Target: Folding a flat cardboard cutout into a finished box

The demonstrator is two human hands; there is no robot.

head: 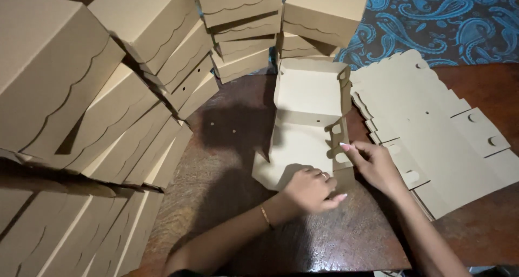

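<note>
A half-folded brown cardboard box [308,101] lies open on the dark wooden table [232,163], its far walls raised and its near part still flat. My left hand [311,189] presses down on the box's near front flap, fingers curled. My right hand [374,166] pinches the right side flap with its round tab cut-outs, lifting it upright. Both hands touch the same box at its near right corner.
Stacks of finished brown boxes with wavy lid edges [108,82] fill the left side and the far middle [243,28]. A pile of flat unfolded box blanks [432,125] lies at the right. A blue patterned cloth [432,17] is behind.
</note>
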